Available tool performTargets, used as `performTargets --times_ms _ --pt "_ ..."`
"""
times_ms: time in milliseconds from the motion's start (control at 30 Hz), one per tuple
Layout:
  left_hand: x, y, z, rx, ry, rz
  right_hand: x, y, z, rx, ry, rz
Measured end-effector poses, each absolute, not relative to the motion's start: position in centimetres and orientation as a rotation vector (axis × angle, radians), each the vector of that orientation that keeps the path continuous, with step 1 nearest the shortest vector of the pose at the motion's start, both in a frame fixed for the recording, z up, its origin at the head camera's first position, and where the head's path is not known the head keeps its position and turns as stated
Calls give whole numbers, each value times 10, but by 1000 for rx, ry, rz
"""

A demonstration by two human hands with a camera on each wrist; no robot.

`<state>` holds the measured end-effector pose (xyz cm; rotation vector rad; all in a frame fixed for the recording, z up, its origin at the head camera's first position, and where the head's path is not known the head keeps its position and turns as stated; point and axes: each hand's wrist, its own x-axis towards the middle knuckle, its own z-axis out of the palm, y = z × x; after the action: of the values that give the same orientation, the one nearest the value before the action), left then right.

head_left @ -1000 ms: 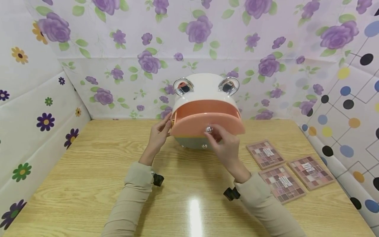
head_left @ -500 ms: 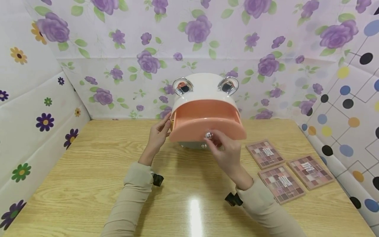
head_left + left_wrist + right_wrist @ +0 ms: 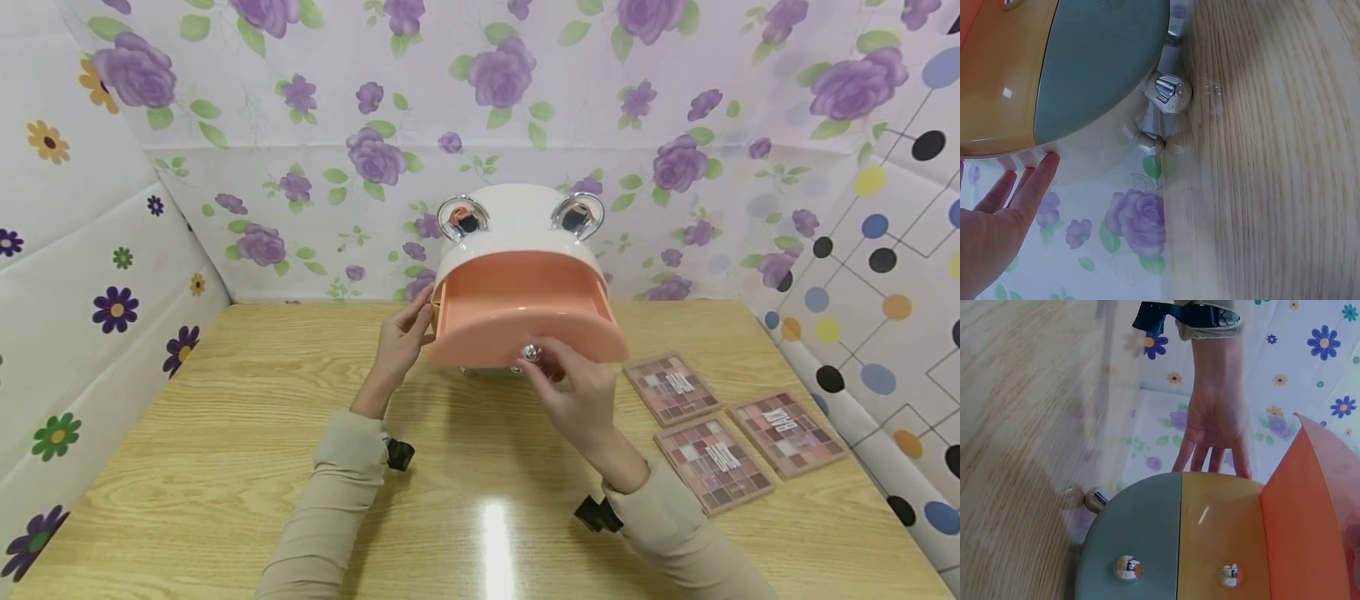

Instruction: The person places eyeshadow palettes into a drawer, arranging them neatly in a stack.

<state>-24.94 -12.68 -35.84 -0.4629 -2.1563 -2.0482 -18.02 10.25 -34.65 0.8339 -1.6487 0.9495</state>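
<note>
A white rounded drawer box (image 3: 521,212) with two chrome-ringed eyes stands toward the back of the table. Its top orange drawer (image 3: 517,279) is pulled out, and no contents show inside. My right hand (image 3: 576,390) pinches the silver knob (image 3: 530,352) on that drawer's front. The left hand (image 3: 396,352) rests extended fingers against the box's left side; the left wrist view shows these fingertips (image 3: 1050,164) touching the side wall. Below, the yellow drawer (image 3: 1222,531) and the grey-green drawer (image 3: 1135,531) are closed, each with a silver knob.
Three makeup palettes (image 3: 672,389) lie flat on the wooden table (image 3: 247,467) at the right. Silver feet (image 3: 1169,94) hold the box off the tabletop. A flowered cloth (image 3: 315,192) hangs close behind, with patterned cloths at both sides.
My right hand has drawn the orange drawer farther out toward me and slightly down, exposing more of its inside. The left hand stays against the box.
</note>
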Motion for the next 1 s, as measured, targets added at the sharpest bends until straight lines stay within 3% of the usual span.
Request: performTargets --times_ms 567,1000 --pt "-269 -131 -378 -470 -2144 -2058 -165 107 -346 860 -1648 941" --pt "-278 -127 -344 -484 -2158 -2030 -160 109 -357 866 -1685 900"
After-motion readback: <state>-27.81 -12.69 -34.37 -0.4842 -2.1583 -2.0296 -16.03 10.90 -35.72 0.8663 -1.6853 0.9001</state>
